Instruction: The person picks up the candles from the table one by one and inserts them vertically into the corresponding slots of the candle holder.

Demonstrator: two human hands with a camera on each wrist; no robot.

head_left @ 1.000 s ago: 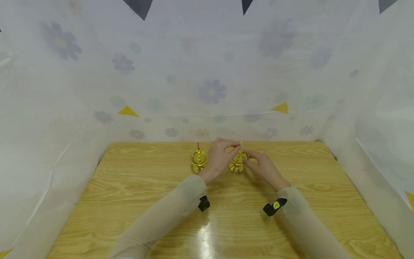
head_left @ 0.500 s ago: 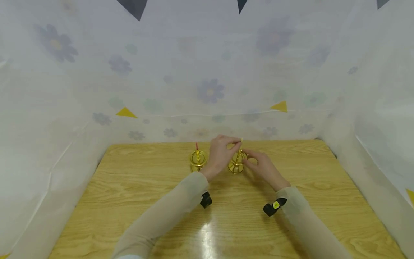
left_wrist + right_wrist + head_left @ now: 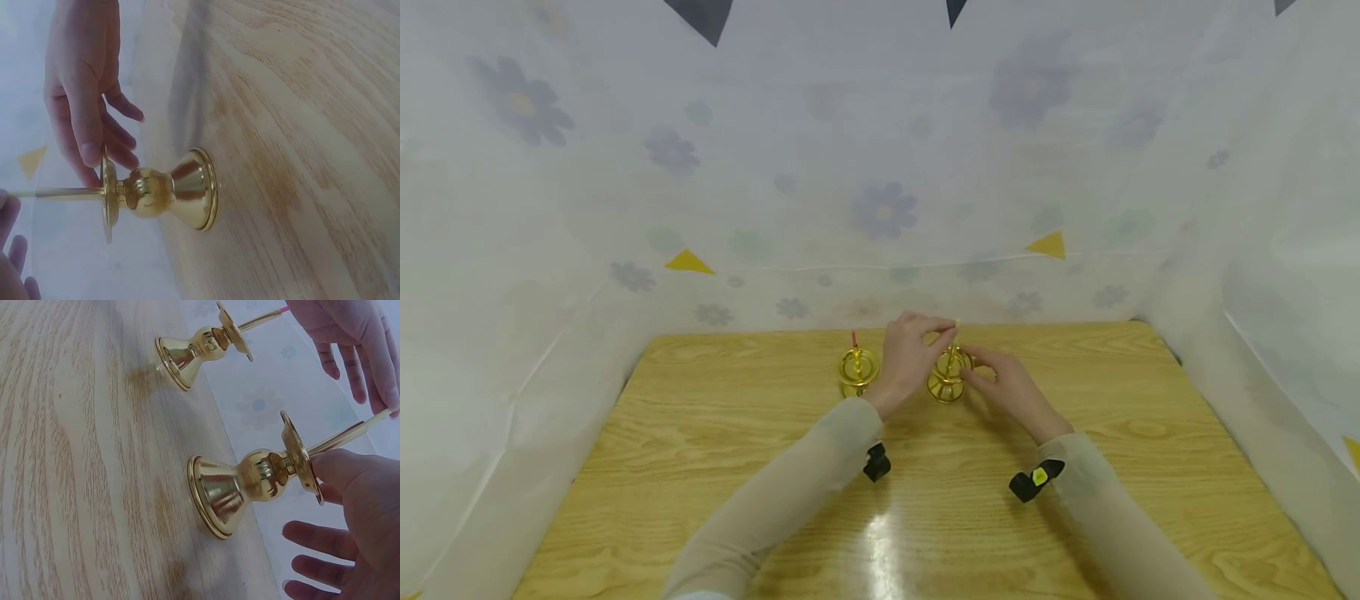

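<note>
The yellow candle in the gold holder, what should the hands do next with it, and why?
Probably let go. The yellow candle already stands in the gold holder; the left hand pinches its tip while the right hand steadies the holder's rim.

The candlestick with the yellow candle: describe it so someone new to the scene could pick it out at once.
Start at the far edge of the wooden table, where two gold candlesticks stand side by side. It is the right-hand candlestick, between the two hands: the left hand pinches its thin yellow candle and the right hand touches its drip plate. Its neighbour, the left candlestick, holds a red candle and is untouched.
</note>
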